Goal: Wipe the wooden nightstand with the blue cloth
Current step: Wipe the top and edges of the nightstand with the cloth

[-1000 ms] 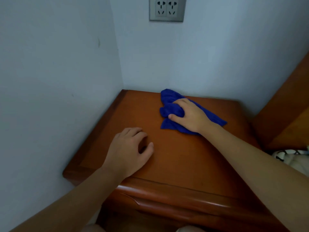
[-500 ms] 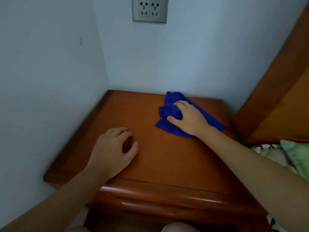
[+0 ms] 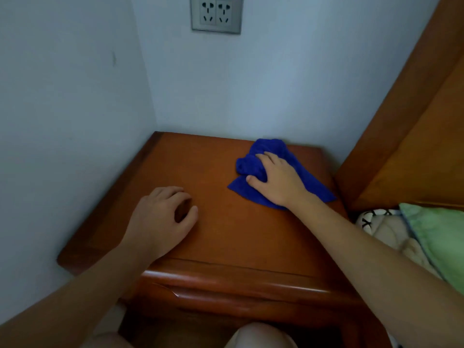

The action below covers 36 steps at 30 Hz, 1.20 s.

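Observation:
The wooden nightstand [image 3: 221, 237] fills the corner, its reddish-brown top in the middle of the view. A crumpled blue cloth [image 3: 266, 151] lies on the back right part of the top. My right hand [image 3: 278, 179] presses down on the cloth, fingers curled into its folds and thumb on its left edge. My left hand [image 3: 163, 219] rests on the front left of the top, fingers loosely bent, holding nothing.
White walls close the nightstand in on the left and behind, with a double socket [image 3: 216, 15] high on the back wall. A wooden headboard [image 3: 411, 126] rises on the right. Bedding with a green pillow [image 3: 442, 237] lies at the right edge.
My right hand has slid the blue cloth to the right and slightly back across the top. My left hand stays where it was on the nightstand.

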Available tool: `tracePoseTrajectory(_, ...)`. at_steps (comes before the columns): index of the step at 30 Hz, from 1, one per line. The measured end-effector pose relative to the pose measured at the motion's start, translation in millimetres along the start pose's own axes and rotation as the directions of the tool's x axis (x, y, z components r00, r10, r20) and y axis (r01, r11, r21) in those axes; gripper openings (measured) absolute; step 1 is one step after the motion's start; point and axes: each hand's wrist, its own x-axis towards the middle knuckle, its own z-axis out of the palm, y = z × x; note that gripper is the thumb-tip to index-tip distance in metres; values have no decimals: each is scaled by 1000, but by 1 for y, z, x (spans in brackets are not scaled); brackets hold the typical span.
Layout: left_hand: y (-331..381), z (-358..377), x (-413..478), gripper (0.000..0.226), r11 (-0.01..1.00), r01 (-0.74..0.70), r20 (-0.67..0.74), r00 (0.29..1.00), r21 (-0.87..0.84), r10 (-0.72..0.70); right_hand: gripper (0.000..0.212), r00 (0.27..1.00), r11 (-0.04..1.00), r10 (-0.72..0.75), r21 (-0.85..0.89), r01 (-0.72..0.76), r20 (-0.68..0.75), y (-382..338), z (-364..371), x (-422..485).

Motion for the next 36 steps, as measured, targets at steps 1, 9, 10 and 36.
tracePoseTrajectory(1,0,0,0,60,1000,-3,-2,1000,3,3,75,1000,1000,-6,16,6,-10,1,0,-13)
tracePoseTrajectory(9,-1,2,2,55,1000,-13,-10,1000,0,13,72,955,962,269,-16,-273,-128,47,-13,21)
tracePoseTrajectory(10,-1,3,2,55,1000,-16,-12,1000,3,16,75,939,947,317,-14,-322,-132,56,-15,32)
tracePoseTrajectory(36,-4,5,3,56,1000,-13,-13,1000,11,13,82,912,912,409,-4,-409,-38,86,-22,59)
